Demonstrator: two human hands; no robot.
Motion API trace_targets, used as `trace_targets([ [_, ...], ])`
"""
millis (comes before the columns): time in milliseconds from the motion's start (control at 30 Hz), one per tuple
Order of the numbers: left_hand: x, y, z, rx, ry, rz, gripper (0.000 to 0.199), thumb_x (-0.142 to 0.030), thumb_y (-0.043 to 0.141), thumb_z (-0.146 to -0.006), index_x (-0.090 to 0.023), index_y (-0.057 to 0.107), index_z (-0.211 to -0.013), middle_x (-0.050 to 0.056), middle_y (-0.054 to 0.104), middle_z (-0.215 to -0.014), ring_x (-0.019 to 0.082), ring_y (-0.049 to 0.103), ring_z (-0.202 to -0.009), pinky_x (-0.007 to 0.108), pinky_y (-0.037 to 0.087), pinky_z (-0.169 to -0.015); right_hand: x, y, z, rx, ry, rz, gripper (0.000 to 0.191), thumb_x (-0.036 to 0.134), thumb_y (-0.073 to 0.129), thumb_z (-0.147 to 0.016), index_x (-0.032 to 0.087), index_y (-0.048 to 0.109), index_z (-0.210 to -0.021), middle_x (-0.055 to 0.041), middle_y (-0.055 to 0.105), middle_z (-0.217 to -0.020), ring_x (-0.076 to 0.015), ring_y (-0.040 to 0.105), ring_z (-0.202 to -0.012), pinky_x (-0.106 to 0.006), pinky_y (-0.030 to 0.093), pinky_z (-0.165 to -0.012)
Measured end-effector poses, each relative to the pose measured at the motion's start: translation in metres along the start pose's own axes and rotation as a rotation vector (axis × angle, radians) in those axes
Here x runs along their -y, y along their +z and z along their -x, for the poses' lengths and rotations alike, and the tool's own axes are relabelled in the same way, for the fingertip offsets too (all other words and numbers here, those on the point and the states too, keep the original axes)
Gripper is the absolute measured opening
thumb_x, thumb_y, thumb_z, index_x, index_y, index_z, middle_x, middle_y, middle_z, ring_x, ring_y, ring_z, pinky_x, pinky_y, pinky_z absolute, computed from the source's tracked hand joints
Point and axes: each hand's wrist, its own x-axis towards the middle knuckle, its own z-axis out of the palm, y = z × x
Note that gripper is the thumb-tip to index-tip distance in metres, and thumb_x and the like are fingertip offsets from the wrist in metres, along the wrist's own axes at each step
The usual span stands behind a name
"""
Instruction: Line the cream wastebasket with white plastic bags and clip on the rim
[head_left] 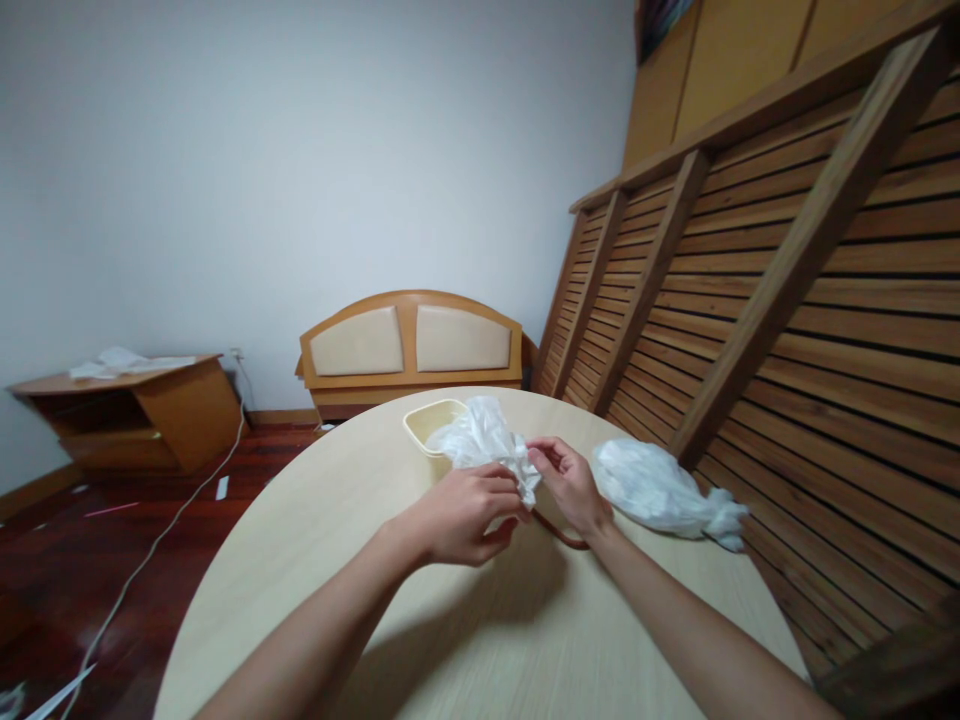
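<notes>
A crumpled white plastic bag (480, 430) is held between two bare hands above the far half of a round, pale desk (277, 570). Part of the mouth of a pale yellow bin (433, 462), stood on the desk just beyond the left hand (471, 515), is covered by the bag. By the right hand (568, 485), the bag's right edge is pinched, with thumb and forefinger brought together on the plastic. The left hand is placed palm down, its fingertips set against the near side of the bag and its thumb held lower, apart from the forefinger; whether the left grip is clamped on the plastic cannot be told. Beneath the right hand, a brown curved piece (559, 532) is partly hidden, and its nature cannot be made out. A filled white bag (652, 485), gathered at its right end, is laid on the desk to the right of the right hand. Beyond the desk, a padded headboard (409, 340) is set before the wall (337, 150); at right, a slatted wooden panel (817, 330) is leaned, and at left a low cabinet (199, 415) is topped with papers (127, 364).
</notes>
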Motion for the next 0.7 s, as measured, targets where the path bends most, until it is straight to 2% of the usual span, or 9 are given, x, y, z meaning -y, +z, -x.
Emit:
trace_targets([
  [133, -0.006, 0.001, 0.004, 0.069, -0.049, -0.008, 0.023, -0.015, 0.056, -0.082, -0.018, 0.067, -0.102, 0.009, 0.071, -0.104, 0.023, 0.065, -0.101, 0.036, 0.052, -0.093, 0.0, 0.003, 0.006, 0.197, 0.052, 0.102, 0.04, 0.047, 0.068, -0.083, 0.018, 0.067, -0.112, -0.0055, 0.072, -0.095, -0.0187, 0.065, -0.078, -0.03, 0.052, -0.07],
  [200, -0.008, -0.001, 0.006, 0.101, -0.089, 0.006, 0.026, -0.015, 0.055, -0.083, -0.02, 0.065, -0.108, 0.008, 0.071, -0.106, 0.022, 0.067, -0.098, 0.034, 0.053, -0.088, -0.001, 0.007, 0.01, 0.197, 0.053, 0.13, 0.04, 0.045, 0.068, -0.083, 0.018, 0.067, -0.112, -0.0051, 0.072, -0.092, -0.0189, 0.065, -0.076, -0.031, 0.052, -0.069],
  [267, -0.006, -0.004, 0.008, 0.107, -0.128, 0.008, 0.03, -0.014, 0.054, -0.085, -0.022, 0.063, -0.112, 0.007, 0.072, -0.104, 0.02, 0.068, -0.093, 0.031, 0.054, -0.082, -0.004, 0.011, 0.011, 0.179, 0.044, 0.132, 0.033, 0.042, 0.067, -0.083, 0.017, 0.068, -0.104, -0.0056, 0.073, -0.09, -0.0196, 0.066, -0.077, -0.032, 0.052, -0.072],
  [367, 0.007, -0.008, 0.013, -0.023, -0.238, -0.046, 0.029, -0.015, 0.05, -0.09, -0.022, 0.061, -0.116, 0.006, 0.071, -0.107, 0.02, 0.068, -0.094, 0.032, 0.054, -0.081, -0.007, 0.015, 0.01, 0.189, 0.048, 0.136, 0.027, 0.042, 0.063, -0.086, 0.016, 0.069, -0.092, -0.0055, 0.073, -0.084, -0.0194, 0.066, -0.073, -0.031, 0.052, -0.069],
  [500, 0.035, -0.009, 0.023, -0.261, -0.436, -0.188, 0.031, -0.026, 0.053, -0.094, -0.019, 0.055, -0.125, 0.013, 0.063, -0.127, 0.028, 0.06, -0.116, 0.044, 0.052, -0.095, -0.007, 0.012, 0.007, 0.09, 0.011, 0.177, 0.028, 0.044, 0.059, -0.087, 0.017, 0.066, -0.09, -0.0049, 0.07, -0.08, -0.0182, 0.063, -0.067, -0.029, 0.05, -0.062],
  [600, 0.052, -0.004, 0.031, -0.282, -0.477, -0.212, 0.036, -0.027, 0.058, -0.093, -0.018, 0.053, -0.127, 0.014, 0.059, -0.133, 0.03, 0.058, -0.121, 0.047, 0.049, -0.101, -0.002, 0.01, 0.009, 0.043, -0.055, 0.249, 0.025, 0.041, 0.062, -0.087, 0.019, 0.065, -0.098, -0.0041, 0.069, -0.083, -0.0183, 0.062, -0.07, -0.029, 0.05, -0.065],
  [700, 0.059, -0.001, 0.035, -0.229, -0.47, -0.18, 0.029, -0.022, 0.057, -0.093, -0.019, 0.057, -0.122, 0.011, 0.066, -0.124, 0.027, 0.063, -0.113, 0.044, 0.052, -0.097, 0.005, 0.01, 0.013, 0.029, -0.175, 0.432, 0.021, 0.035, 0.063, -0.088, 0.02, 0.066, -0.102, -0.0021, 0.064, -0.078, -0.0191, 0.06, -0.071, -0.032, 0.05, -0.07],
])
